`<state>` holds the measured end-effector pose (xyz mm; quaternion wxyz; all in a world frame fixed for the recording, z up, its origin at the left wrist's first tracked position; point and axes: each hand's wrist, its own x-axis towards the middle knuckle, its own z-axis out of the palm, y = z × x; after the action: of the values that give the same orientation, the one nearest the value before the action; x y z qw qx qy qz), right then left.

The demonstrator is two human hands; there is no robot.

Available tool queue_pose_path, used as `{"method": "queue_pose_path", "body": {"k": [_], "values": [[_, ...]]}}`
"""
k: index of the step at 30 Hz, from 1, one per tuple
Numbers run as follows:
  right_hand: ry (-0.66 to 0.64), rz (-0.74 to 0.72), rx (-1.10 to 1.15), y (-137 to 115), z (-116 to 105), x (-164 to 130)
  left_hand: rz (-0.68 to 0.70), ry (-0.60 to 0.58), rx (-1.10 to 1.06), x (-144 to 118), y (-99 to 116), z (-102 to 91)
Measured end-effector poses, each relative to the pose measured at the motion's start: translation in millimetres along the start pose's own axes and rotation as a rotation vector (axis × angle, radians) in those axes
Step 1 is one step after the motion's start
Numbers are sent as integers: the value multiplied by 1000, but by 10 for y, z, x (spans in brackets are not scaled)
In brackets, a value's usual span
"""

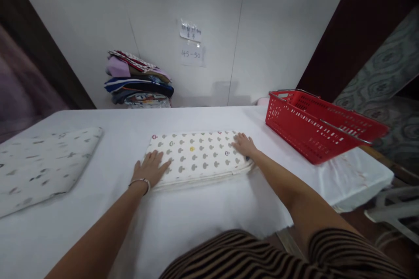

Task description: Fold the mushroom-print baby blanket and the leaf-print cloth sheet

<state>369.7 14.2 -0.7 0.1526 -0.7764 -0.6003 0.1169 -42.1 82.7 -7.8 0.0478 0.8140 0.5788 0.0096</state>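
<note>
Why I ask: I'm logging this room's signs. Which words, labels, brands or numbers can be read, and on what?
"45-50": lower paper sheet on the wall.
Upper paper sheet on the wall: handwritten characters, too blurred to read.
Red basket: faint marks on its side, perhaps lettering, unreadable.
Folded cloth in the middle: printed motifs, no readable words.
No brand can be read.

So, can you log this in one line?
left hand: on folded cloth, left end | right hand: on its right end | cloth: on white table | red basket: at right
</note>
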Motion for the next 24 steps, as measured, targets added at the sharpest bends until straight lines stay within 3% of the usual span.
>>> {"method": "queue_pose_path", "body": {"k": [3,8,13,17,21,24], "values": [[20,97,266,111,-43,-132,17,10,-10,5,23,-9],[159,290,494,212,-177,-407,22,14,-33,-1,36,-52],[84,477,640,316,-244,-836,21,180,-118,-75,14,-156],[-20,559,682,273,-288,-977,183,290,-62,-237,221,-189],[-125,628,696,159,-330,-935,402,218,1,-437,575,-61],[-193,651,714,114,-331,-891,509,194,-13,-538,718,76]]}}
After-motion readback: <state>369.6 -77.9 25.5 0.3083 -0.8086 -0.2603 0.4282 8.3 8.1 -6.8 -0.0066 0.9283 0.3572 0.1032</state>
